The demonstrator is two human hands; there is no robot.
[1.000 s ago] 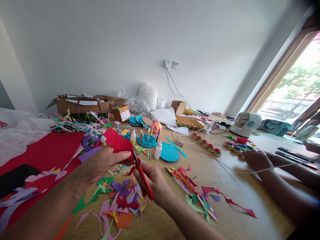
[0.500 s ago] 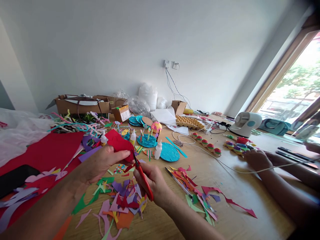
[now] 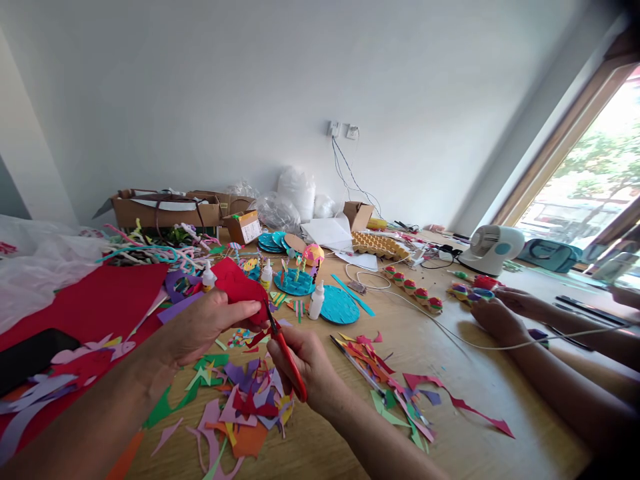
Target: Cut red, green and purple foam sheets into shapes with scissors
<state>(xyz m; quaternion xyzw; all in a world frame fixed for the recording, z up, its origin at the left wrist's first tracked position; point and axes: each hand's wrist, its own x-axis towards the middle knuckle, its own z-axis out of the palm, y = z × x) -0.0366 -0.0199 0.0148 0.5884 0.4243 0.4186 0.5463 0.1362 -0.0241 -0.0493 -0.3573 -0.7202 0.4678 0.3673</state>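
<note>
My left hand [image 3: 207, 325] pinches a piece of red paper [image 3: 235, 283] between thumb and fingers, above the table. In my right hand [image 3: 307, 363] is a pair of scissors [image 3: 289, 363] with red handles; its dark blades point up and away, at the paper's right edge. A narrow red strip hangs below the paper near the blades. Under both hands lies a pile of coloured paper scraps [image 3: 250, 400]. White glue bottles [image 3: 317, 301] stand just beyond, beside a textured blue disc [image 3: 339, 305] and a decorated blue disc [image 3: 294, 282].
At the right, another person's hands [image 3: 493, 317] touch painted egg-carton pieces [image 3: 465, 293]. A white cable [image 3: 465, 341] crosses the table there. A white fan [image 3: 493, 248] stands near the window. Large red sheets [image 3: 115, 297] and a black case [image 3: 37, 360] lie left. Cardboard boxes [image 3: 165, 210] line the wall.
My hands, the red paper and the scissors look almost unmoved. The other person's hands have shifted a little left and apart, uncovering a small dark purple piece by their forearms.
</note>
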